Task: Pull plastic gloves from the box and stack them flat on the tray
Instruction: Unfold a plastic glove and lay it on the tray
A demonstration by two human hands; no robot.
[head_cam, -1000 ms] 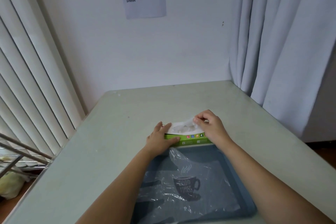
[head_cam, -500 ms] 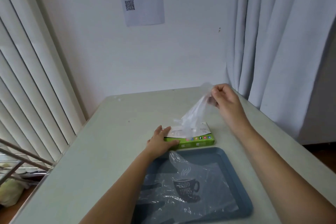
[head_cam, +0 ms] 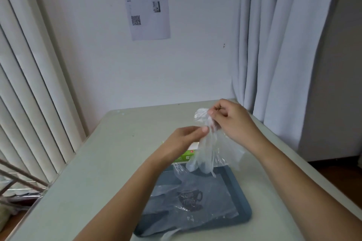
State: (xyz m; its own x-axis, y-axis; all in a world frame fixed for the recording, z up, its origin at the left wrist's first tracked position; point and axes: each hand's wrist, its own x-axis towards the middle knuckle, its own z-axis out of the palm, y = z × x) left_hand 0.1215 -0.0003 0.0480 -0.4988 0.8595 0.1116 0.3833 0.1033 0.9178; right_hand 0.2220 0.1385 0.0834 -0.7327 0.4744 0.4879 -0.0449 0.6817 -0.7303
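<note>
A clear plastic glove point(head_cam: 210, 148) hangs in the air above the far end of the blue-grey tray point(head_cam: 244, 211). My right hand point(head_cam: 229, 119) pinches its bunched top edge. My left hand point(head_cam: 186, 139) pinches the glove just below and to the left. The green and white glove box point(head_cam: 187, 155) sits on the table behind the tray, mostly hidden by my left hand and the glove. Clear gloves point(head_cam: 188, 203) lie flat on the tray over its cup print.
The pale table point(head_cam: 98, 172) stands in a corner, with a wall behind, vertical blinds point(head_cam: 29, 103) on the left and a grey curtain point(head_cam: 284, 64) on the right. A metal rack point(head_cam: 15, 180) sits beyond the table's left edge.
My right hand has pulled a glove up out of the box and free of it. My left hand has left the box and risen to pinch the hanging glove.
</note>
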